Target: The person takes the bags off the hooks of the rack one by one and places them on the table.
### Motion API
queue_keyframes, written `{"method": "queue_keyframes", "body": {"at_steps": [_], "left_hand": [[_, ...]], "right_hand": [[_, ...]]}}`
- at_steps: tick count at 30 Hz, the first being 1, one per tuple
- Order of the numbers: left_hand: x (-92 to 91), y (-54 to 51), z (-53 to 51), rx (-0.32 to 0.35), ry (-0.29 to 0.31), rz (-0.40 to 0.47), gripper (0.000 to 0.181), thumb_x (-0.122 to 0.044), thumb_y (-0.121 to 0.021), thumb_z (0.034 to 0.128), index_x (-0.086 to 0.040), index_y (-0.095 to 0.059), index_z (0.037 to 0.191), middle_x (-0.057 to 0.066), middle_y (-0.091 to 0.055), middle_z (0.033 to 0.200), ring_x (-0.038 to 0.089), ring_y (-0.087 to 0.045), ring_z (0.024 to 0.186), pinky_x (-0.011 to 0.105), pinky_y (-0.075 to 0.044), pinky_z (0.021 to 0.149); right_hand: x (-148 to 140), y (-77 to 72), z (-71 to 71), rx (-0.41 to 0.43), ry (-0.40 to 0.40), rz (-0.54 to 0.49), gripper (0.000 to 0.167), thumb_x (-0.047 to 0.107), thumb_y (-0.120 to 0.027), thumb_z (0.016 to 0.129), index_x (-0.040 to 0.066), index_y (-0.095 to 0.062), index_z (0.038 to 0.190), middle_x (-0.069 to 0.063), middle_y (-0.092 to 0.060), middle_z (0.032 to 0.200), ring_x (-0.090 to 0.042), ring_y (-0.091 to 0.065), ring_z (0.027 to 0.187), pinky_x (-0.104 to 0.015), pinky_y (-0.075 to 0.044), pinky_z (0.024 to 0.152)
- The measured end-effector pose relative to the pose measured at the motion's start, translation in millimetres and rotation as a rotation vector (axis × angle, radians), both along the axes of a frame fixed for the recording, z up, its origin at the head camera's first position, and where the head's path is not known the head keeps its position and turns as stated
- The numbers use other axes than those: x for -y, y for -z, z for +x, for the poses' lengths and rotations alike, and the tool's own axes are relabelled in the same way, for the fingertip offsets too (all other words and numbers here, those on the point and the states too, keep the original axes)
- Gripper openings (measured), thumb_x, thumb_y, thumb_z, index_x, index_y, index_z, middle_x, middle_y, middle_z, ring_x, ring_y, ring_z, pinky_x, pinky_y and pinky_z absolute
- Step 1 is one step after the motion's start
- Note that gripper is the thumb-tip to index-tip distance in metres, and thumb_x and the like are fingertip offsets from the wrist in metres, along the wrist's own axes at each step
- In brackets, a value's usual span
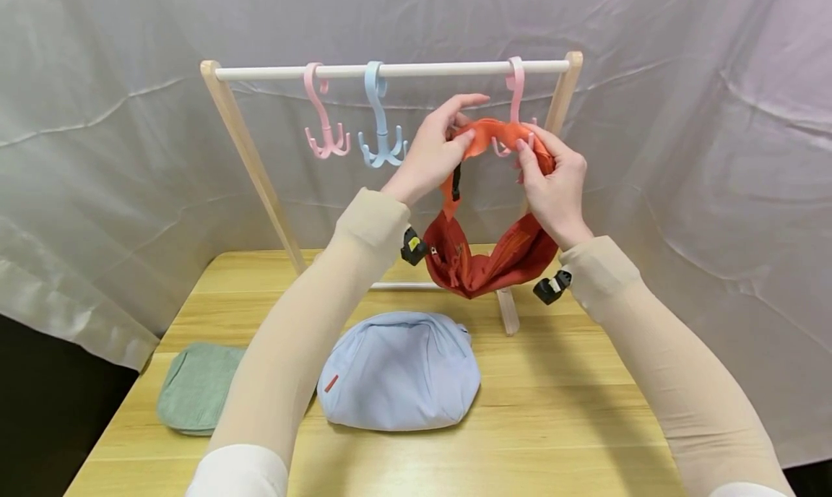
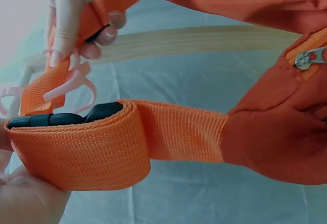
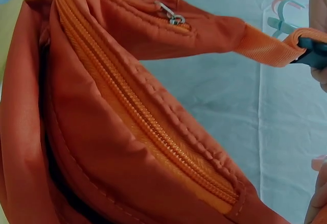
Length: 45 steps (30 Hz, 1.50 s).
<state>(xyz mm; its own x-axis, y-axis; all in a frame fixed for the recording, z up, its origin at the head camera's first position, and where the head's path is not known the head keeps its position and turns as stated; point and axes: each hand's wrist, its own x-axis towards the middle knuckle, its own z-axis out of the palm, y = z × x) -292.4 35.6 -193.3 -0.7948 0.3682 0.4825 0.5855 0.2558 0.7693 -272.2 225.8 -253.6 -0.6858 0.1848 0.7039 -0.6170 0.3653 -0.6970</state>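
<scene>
Pinching an orange woven strap (image 1: 495, 130) between thumbs and fingers of left hand (image 1: 434, 147) and right hand (image 1: 555, 186), at a pink plastic multi-pronged hook (image 1: 516, 92); cannot tell whether caught on it. Holding a red fabric zipped waist bag (image 1: 484, 271) suspended below, above a light-wood worktop (image 1: 552, 410).

Left hand (image 1: 430, 149) and right hand (image 1: 557, 186) pinch an orange strap (image 1: 497, 130) from opposite sides.
The left arm (image 1: 308, 309) and right arm (image 1: 676, 360) stretch forward, rising toward the strap from below. The left thumb (image 1: 463, 141) presses the strap's near face, the index finger (image 1: 469, 100) reaching above it; the right thumb (image 1: 530, 166) presses its near face too, fingers behind it.
</scene>
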Motion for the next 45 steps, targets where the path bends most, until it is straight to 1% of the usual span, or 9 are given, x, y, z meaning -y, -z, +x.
{"method": "queue_keyframes", "body": {"at_steps": [8,14,19,23,26,29,34,41,45], "left_hand": [[3.0,-4.6,6.8,0.038,0.066,0.045,0.041,-0.004,-0.052,0.1018,-0.014,-0.055,0.142,0.009,-0.067,0.105,0.018,-0.059,0.086,0.023,-0.047,0.074],[3.3,-6.9,6.2,0.018,0.045,0.094,0.037,-0.005,-0.053,0.1022,-0.012,-0.060,0.137,0.006,-0.065,0.101,0.019,-0.058,0.083,0.023,-0.046,0.072],[3.1,-8.3,5.7,0.061,0.054,0.128,0.035,-0.005,-0.053,0.1022,-0.011,-0.061,0.136,0.003,-0.064,0.097,0.016,-0.054,0.079,0.022,-0.043,0.069],[3.0,-9.4,5.6,0.114,0.081,0.187,0.033,-0.005,-0.054,0.1022,-0.009,-0.063,0.134,0.001,-0.062,0.094,0.015,-0.052,0.078,0.022,-0.041,0.069],[3.2,-10.3,5.9,0.133,0.093,0.224,0.033,-0.005,-0.054,0.1024,-0.008,-0.063,0.134,0.001,-0.063,0.096,0.014,-0.054,0.083,0.021,-0.043,0.072],[3.1,-11.4,6.6,0.135,0.096,0.225,0.033,-0.006,-0.054,0.1027,-0.008,-0.062,0.135,0.002,-0.064,0.101,0.014,-0.057,0.088,0.021,-0.045,0.075],[2.3,-13.4,6.0,0.145,0.105,0.217,0.034,-0.007,-0.053,0.1031,-0.008,-0.062,0.135,0.005,-0.065,0.107,0.014,-0.058,0.091,0.022,-0.046,0.076],[1.4,-13.3,4.0,0.126,0.133,0.240,0.032,-0.005,-0.054,0.1027,-0.005,-0.063,0.134,0.010,-0.067,0.115,0.013,-0.060,0.095,0.020,-0.049,0.080],[1.8,-12.6,3.6,0.132,0.142,0.254,0.032,-0.005,-0.054,0.1025,-0.005,-0.063,0.133,0.010,-0.067,0.115,0.012,-0.061,0.095,0.020,-0.049,0.080]], "right_hand": [[-0.4,0.2,3.6,-0.001,0.035,0.007,0.033,0.024,-0.067,0.097,0.018,-0.070,0.129,0.005,-0.066,0.080,-0.016,-0.063,0.063,-0.014,-0.052,0.060],[0.7,-1.2,1.5,-0.020,0.048,0.024,0.033,0.023,-0.068,0.096,0.020,-0.070,0.130,0.006,-0.066,0.082,-0.009,-0.059,0.061,-0.014,-0.049,0.059],[3.8,-1.7,2.5,-0.023,0.055,0.034,0.035,0.018,-0.068,0.096,0.013,-0.068,0.131,-0.011,-0.070,0.092,0.001,-0.057,0.062,-0.012,-0.049,0.060],[10.5,-8.4,13.9,-0.039,0.062,0.050,0.036,0.012,-0.066,0.096,0.006,-0.066,0.132,-0.019,-0.070,0.110,0.004,-0.057,0.075,-0.011,-0.047,0.069],[15.7,-14.5,23.4,-0.047,0.057,0.058,0.036,0.011,-0.065,0.096,0.003,-0.065,0.132,-0.019,-0.069,0.120,0.003,-0.055,0.085,-0.011,-0.044,0.075],[18.8,-17.3,28.3,-0.048,0.054,0.061,0.037,0.010,-0.066,0.095,0.004,-0.065,0.132,-0.019,-0.069,0.122,0.002,-0.055,0.089,-0.012,-0.042,0.078],[19.9,-17.8,30.3,-0.058,0.037,0.061,0.041,0.006,-0.067,0.093,0.001,-0.062,0.133,-0.020,-0.067,0.126,0.001,-0.055,0.095,-0.013,-0.043,0.082],[19.6,-17.8,31.2,-0.042,0.012,0.054,0.043,0.005,-0.067,0.093,-0.001,-0.059,0.134,-0.021,-0.065,0.128,-0.002,-0.056,0.097,-0.013,-0.045,0.084],[19.7,-17.4,31.6,-0.038,0.012,0.056,0.044,0.006,-0.067,0.093,0.001,-0.057,0.136,-0.021,-0.066,0.121,-0.003,-0.056,0.093,-0.013,-0.045,0.081]]}}
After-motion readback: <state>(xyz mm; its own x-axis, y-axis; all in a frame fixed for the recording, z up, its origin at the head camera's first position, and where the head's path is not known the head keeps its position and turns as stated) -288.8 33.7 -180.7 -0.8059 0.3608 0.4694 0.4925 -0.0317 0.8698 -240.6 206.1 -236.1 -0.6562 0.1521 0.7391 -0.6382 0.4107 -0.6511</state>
